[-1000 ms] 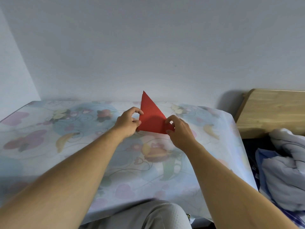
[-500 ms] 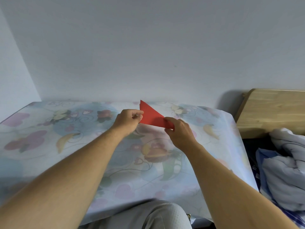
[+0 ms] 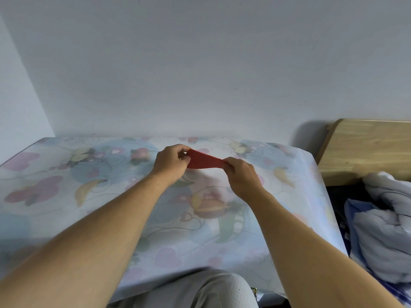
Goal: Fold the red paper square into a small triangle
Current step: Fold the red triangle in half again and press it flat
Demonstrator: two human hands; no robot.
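The red paper point(image 3: 205, 161), folded into a triangle, hangs just above the flowered table cover point(image 3: 93, 196) near the table's far edge. It is tilted almost flat, so I see only a thin red wedge. My left hand point(image 3: 172, 162) pinches its left corner between thumb and fingers. My right hand point(image 3: 241, 176) pinches its right corner. The paper stretches between the two hands, and its corners are hidden under my fingertips.
A pale wall rises right behind the table. A wooden headboard point(image 3: 364, 150) stands to the right, with crumpled blue-grey bedding point(image 3: 382, 227) below it. My knee in grey trousers point(image 3: 200, 290) shows under the table's near edge.
The triangle stood upright with its tip up a second ago. It has tipped back and down until nearly flat. Both hands keep their pinch on its corners.
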